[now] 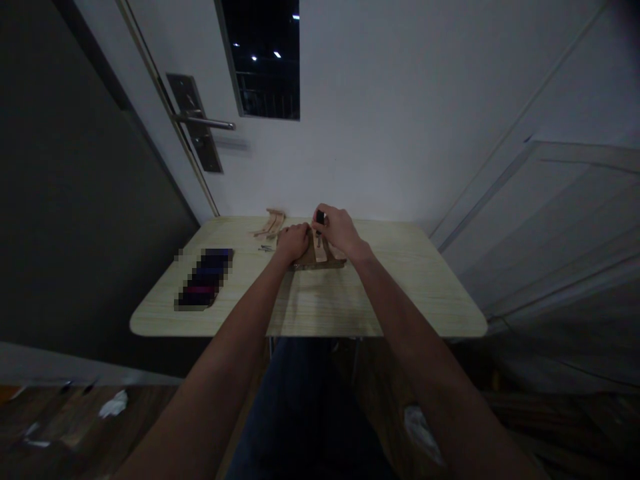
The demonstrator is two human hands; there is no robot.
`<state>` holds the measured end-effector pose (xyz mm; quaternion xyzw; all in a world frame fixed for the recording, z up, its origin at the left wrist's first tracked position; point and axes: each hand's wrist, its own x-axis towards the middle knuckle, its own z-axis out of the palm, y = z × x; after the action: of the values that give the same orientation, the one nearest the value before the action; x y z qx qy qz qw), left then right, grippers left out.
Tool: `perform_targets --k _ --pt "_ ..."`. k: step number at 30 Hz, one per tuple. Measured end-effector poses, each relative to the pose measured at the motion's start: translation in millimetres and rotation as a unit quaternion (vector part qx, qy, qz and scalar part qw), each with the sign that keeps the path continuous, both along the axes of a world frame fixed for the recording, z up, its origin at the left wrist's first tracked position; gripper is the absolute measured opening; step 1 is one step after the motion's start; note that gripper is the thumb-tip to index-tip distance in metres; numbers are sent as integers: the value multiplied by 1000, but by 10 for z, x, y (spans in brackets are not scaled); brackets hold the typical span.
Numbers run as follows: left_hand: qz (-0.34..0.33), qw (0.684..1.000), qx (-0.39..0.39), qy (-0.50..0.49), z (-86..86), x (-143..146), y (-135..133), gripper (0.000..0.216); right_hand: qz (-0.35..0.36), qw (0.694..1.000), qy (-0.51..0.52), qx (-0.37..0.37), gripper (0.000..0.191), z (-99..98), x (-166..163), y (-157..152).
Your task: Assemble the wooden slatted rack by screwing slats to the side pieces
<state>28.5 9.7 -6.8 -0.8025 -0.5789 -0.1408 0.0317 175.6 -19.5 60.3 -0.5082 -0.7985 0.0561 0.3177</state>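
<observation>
A small wooden frame piece [320,261] lies on the pale wooden table [400,293], near its far middle. My left hand [293,241] rests on the left part of this wooden piece, fingers curled down over it. My right hand [336,229] is closed around a small black-handled tool [320,217], held upright over the wooden piece. A few loose wooden strips [271,223] lie just behind my left hand, and some small dark screws [266,249] lie to its left.
A dark flat device [206,278], blurred out, lies on the table's left part. A white door with a metal lever handle [205,123] stands behind on the left. White panels lean at the right. My legs show below the table's near edge.
</observation>
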Motion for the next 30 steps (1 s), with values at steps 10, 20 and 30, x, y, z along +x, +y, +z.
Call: perform_targets --k 10,20,30 --pt "4 1000 -2 3 23 4 -22 32 -61 997 -54 18 10 -26 -51 45" --pt "5 1000 -3 7 18 8 -4 35 -1 999 25 33 9 -84 -112 59" --pt "-3 1000 -1 2 -11 -6 27 33 14 997 75 -3 22 -74 -78 -17"
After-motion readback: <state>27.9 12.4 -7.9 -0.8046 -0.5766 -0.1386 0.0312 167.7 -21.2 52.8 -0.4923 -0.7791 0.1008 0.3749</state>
